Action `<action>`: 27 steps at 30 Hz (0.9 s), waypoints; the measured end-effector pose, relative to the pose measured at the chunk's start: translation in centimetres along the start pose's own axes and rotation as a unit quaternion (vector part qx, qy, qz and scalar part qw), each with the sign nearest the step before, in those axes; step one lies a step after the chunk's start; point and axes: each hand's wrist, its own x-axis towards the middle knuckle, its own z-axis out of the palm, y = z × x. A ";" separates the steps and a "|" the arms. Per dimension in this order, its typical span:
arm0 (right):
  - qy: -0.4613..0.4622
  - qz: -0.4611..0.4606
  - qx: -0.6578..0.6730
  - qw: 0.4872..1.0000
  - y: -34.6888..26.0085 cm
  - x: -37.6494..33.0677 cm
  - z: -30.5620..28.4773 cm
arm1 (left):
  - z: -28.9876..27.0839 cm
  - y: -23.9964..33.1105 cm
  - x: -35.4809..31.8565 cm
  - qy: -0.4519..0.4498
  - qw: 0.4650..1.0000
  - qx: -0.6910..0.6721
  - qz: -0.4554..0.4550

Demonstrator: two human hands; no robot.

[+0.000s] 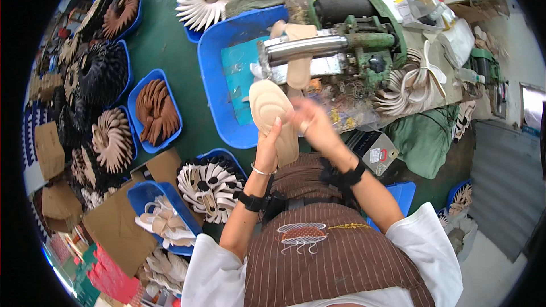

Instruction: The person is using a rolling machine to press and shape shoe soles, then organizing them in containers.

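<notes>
I hold a beige insole (273, 115) upright in my left hand (267, 150), fingers wrapped round it, below the roller machine (335, 40). My right hand (311, 124) blurs; cannot tell its grip. Next, I judge, it needs aligning with the rollers.

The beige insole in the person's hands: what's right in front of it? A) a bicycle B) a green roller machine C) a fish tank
B: the beige insole, held by the left hand with the blurred right hand beside it, sits just before the green roller machine.
</notes>
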 end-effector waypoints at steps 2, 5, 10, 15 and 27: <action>0.006 0.053 0.041 0.998 1.0 -1.8 0.6 | 0.4 -0.2 0.3 -0.019 0.999 0.029 0.008; 0.157 0.039 -0.071 0.984 3.4 0.7 -2.0 | 1.2 0.5 0.3 0.055 0.992 0.111 0.021; 0.188 -0.007 -0.142 0.972 2.7 3.4 -3.5 | 0.0 0.5 -0.3 0.083 0.979 0.187 0.019; -0.069 0.064 -0.033 0.995 -1.8 -3.9 -11.2 | 0.2 -0.7 0.6 0.040 0.961 0.264 -0.066; 0.380 0.038 -0.112 0.918 1.1 -4.3 -51.7 | 31.1 -9.8 9.9 -0.236 0.899 0.360 -0.082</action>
